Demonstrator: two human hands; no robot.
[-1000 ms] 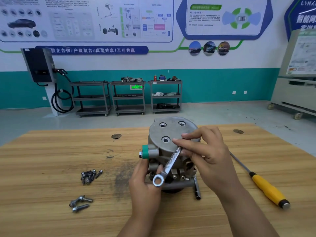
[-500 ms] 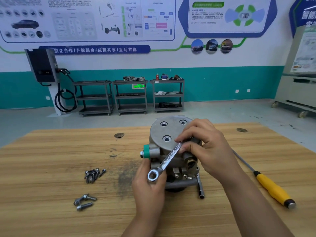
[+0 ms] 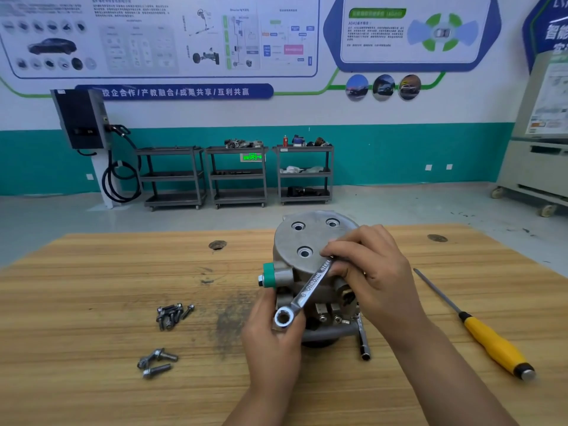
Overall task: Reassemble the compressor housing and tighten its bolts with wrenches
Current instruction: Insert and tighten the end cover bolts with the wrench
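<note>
Three carts (image 3: 238,179) stand behind the table (image 3: 92,272) bearing the compressor (image 3: 289,241).

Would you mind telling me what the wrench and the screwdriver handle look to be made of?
Wrench: likely chrome-plated steel, bright and polished, with "CHROME" stamped on it. Screwdriver handle: probably plastic, smooth yellow with a black collar.

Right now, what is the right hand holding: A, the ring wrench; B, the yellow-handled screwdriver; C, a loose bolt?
A: the right hand pinches the upper end of the ring wrench over the compressor housing, while the screwdriver lies untouched off to the right.
</note>
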